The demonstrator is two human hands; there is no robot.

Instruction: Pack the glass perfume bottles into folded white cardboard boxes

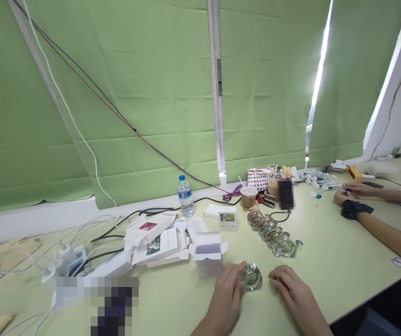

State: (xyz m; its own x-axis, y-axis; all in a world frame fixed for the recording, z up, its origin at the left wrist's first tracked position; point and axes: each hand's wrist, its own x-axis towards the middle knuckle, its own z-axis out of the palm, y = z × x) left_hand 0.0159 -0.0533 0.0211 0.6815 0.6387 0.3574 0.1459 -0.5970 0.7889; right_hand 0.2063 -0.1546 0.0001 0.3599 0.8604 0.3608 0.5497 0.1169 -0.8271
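Observation:
My left hand [227,291] grips a small clear glass bottle [252,278] with a silvery top, holding it low over the table. My right hand [293,291] is just to its right, apart from the bottle, with fingers curled together. A tiny glint shows behind those fingers, but what they hold, if anything, is hidden. Beyond my hands, a row of similar glass bottles [284,247] with round silvery tops runs away from me. An open white box [209,266] stands upright by my left hand, its flaps spread.
Flattened white boxes [158,245] pile up at left. Behind are a closed white box [227,220], a water bottle [186,200] and drink cups [248,198]. Cables [113,233] cross the left side. A co-worker's hands [352,193] handle small parts at right.

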